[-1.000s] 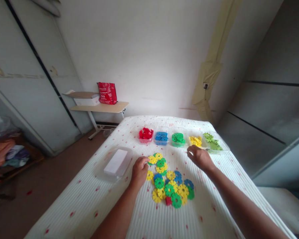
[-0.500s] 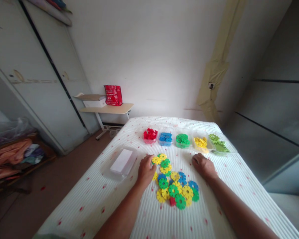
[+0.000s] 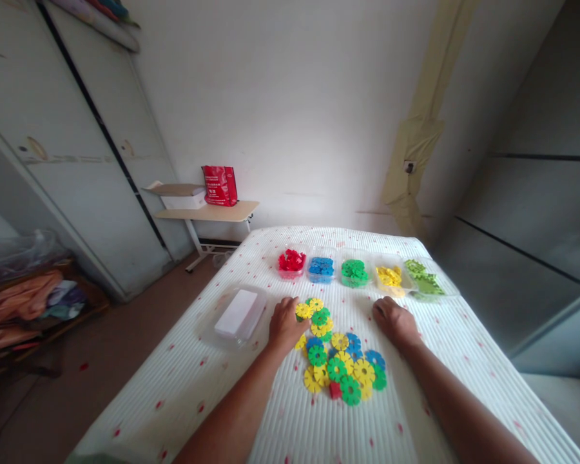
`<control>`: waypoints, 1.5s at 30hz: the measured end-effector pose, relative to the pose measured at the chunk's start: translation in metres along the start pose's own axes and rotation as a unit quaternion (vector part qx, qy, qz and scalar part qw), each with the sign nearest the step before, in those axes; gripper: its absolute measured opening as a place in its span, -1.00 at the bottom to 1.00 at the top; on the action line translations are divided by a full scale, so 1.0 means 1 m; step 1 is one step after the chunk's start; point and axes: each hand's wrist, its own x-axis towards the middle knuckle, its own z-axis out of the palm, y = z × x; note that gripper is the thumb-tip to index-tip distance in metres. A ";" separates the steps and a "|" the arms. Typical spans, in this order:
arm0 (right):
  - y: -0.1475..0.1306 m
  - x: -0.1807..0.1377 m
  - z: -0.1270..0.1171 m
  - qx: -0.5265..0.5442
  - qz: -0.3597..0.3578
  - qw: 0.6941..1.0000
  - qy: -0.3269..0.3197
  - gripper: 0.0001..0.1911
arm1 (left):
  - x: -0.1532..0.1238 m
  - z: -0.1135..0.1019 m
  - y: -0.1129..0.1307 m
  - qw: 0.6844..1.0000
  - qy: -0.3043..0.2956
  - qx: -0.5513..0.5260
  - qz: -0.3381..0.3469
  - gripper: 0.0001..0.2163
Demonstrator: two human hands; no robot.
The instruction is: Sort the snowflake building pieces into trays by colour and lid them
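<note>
Yellow and green notched plastic discs (image 3: 316, 318): we judge light, stiff; pinch rims | left hand (image 3: 287, 323): grip unclear | right hand (image 3: 397, 322): curled, contents hidden

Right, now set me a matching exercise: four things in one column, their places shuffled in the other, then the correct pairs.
1. Left hand
2. Right hand
3. Red bag
4. Blue pieces

A. On the small side table
B. Just on the near side of the yellow pieces
C. Between the red pieces and the green pieces
D. At the left side of the loose discs

Pairs: 1-D, 2-B, 3-A, 4-C
</note>
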 end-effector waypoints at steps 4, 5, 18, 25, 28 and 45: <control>-0.002 0.000 -0.002 -0.006 0.004 1.000 -0.003 -0.72 | 0.001 -0.002 0.001 1.000 -0.015 0.011 -0.008 -0.51; -0.002 -0.001 -0.003 -0.008 0.004 1.000 -0.004 -0.73 | 0.001 -0.003 0.002 1.000 -0.018 0.015 -0.008 -0.53; -0.001 0.000 0.000 -0.012 0.003 1.000 0.003 -0.72 | 0.002 -0.002 0.003 1.000 0.015 -0.007 -0.011 -0.73; -0.001 0.000 0.000 -0.012 0.003 1.000 0.000 -0.72 | 0.000 0.002 0.002 0.999 0.029 0.033 0.006 -0.76; -0.001 0.000 -0.001 -0.011 0.004 1.000 -0.002 -0.72 | -0.003 0.001 0.005 0.998 0.037 0.050 0.006 -0.76; 0.003 0.001 0.005 0.004 0.008 1.000 0.016 -0.76 | -0.001 0.010 -0.002 0.996 0.087 0.028 0.024 -0.77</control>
